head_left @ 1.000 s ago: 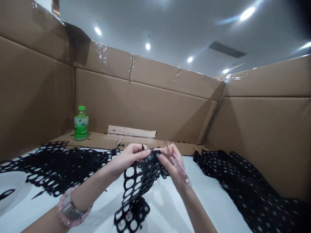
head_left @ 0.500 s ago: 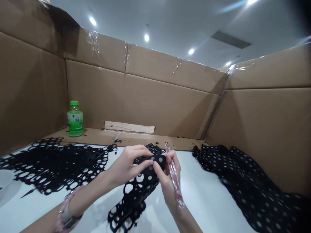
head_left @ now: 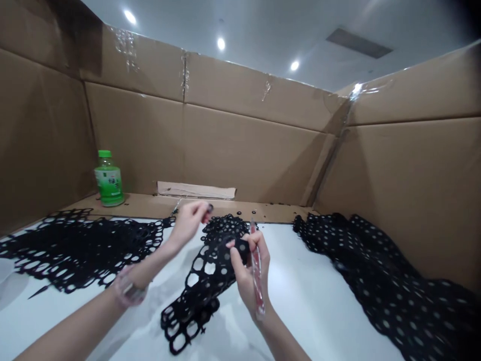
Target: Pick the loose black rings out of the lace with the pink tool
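Note:
My left hand (head_left: 188,223) is raised to the left of the fabric, its fingers pinching a small dark round piece (head_left: 210,207). Between thumb and fingers, my right hand (head_left: 250,268) grips a black perforated fabric (head_left: 210,271) with pale dots. The same hand keeps a slim, clear, red-tinted pen-like tool (head_left: 257,281), pointing up and away, against its fingers. Large open holes show along the fabric's near and left parts, while dots still fill the part by my right thumb.
A black netted sheet (head_left: 86,250) with open holes lies at left. Black dotted fabric (head_left: 376,276) is heaped at right. A green-capped bottle (head_left: 109,180) stands at back left, before cardboard walls (head_left: 255,150). Small black bits (head_left: 239,213) dot the cardboard strip. A whitish container (head_left: 5,271) sits at far left.
My left hand has left the fabric, moving up and left with a small dark round piece in its fingers. My right hand still grips the fabric and tool. The view has shifted slightly.

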### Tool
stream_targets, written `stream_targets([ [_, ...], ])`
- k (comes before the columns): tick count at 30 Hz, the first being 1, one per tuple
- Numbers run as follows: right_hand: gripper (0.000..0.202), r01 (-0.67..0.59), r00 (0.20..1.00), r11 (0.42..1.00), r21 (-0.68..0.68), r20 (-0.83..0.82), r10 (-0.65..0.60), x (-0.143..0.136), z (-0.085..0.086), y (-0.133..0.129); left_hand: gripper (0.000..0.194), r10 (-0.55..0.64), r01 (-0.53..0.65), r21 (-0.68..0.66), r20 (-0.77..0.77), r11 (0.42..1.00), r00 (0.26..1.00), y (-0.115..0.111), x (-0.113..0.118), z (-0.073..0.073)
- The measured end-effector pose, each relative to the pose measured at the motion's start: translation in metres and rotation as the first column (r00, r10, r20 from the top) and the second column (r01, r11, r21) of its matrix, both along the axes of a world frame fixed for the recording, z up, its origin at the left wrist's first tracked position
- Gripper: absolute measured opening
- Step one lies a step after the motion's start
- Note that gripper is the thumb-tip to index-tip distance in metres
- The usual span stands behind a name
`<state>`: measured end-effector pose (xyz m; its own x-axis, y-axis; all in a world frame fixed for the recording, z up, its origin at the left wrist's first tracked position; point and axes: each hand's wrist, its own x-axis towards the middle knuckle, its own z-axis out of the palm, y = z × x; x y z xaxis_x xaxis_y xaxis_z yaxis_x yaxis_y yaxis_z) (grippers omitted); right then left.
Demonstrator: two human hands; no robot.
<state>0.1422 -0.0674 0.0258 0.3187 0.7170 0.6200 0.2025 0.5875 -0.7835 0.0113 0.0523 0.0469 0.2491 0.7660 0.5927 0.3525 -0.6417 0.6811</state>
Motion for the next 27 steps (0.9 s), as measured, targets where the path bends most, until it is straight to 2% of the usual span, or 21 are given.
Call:
stream_targets([
  [2,0.030,0.026,0.999,1.000,-0.017,-0.034,-0.027,0.011,-0.007,0.001,0.042,0.020,-0.022,-0.012,-0.112,1.000,0.994,0.027,0.005,-0.011],
  [4,0.031,0.062,0.991,0.995,-0.073,-0.117,-0.070,0.022,-0.014,0.003,0.033,-0.019,0.016,-0.013,-0.201,1.000,0.979,0.045,0.018,-0.026],
  [7,0.032,0.077,0.968,0.984,-0.161,-0.225,-0.112,0.033,-0.027,0.011,0.029,-0.078,0.072,-0.030,-0.296,0.997,0.952,0.054,0.045,-0.047],
  [10,0.031,0.033,0.949,0.981,-0.193,-0.303,-0.091,0.036,-0.036,0.017,0.023,-0.110,0.099,-0.049,-0.314,0.994,0.943,0.053,0.062,-0.053],
  [13,0.031,-0.020,0.936,0.984,-0.178,-0.349,-0.044,0.034,-0.040,0.018,0.037,-0.145,0.130,-0.071,-0.282,0.989,0.948,0.043,0.059,-0.044],
  [15,0.030,-0.036,0.921,0.986,-0.164,-0.388,-0.031,0.032,-0.038,0.018,0.054,-0.258,0.222,-0.161,-0.258,0.962,0.931,0.029,0.048,-0.036],
  [16,0.031,-0.039,0.911,0.986,-0.159,-0.411,-0.031,0.031,-0.037,0.017,0.062,-0.346,0.292,-0.230,-0.246,0.928,0.905,0.019,0.042,-0.031],
  [17,0.031,-0.040,0.901,0.987,-0.155,-0.433,-0.032,0.030,-0.035,0.016,0.066,-0.477,0.395,-0.343,-0.199,0.852,0.856,0.008,0.035,-0.027],
  [18,0.033,-0.048,0.891,0.987,-0.152,-0.454,-0.027,0.030,-0.033,0.016,0.061,-0.572,0.468,-0.432,-0.147,0.771,0.807,-0.002,0.029,-0.023],
  [19,0.034,-0.070,0.882,0.986,-0.152,-0.471,-0.009,0.030,-0.031,0.015,0.048,-0.602,0.483,-0.470,-0.139,0.739,0.786,-0.012,0.024,-0.018],
  [21,0.037,-0.166,0.870,0.970,-0.179,-0.489,0.059,0.032,-0.025,0.013,0.034,-0.576,0.445,-0.485,-0.158,0.753,0.802,-0.027,0.015,-0.009],
  [24,0.039,-0.381,0.853,0.884,-0.271,-0.471,0.223,0.038,-0.015,0.008,0.022,-0.574,0.425,-0.467,-0.240,0.775,0.783,-0.032,0.004,0.006],
  [27,0.040,-0.594,0.786,0.741,-0.313,-0.423,0.451,0.042,-0.006,0.002,0.019,-0.600,0.445,-0.441,-0.324,0.780,0.731,-0.030,-0.004,0.018],
])
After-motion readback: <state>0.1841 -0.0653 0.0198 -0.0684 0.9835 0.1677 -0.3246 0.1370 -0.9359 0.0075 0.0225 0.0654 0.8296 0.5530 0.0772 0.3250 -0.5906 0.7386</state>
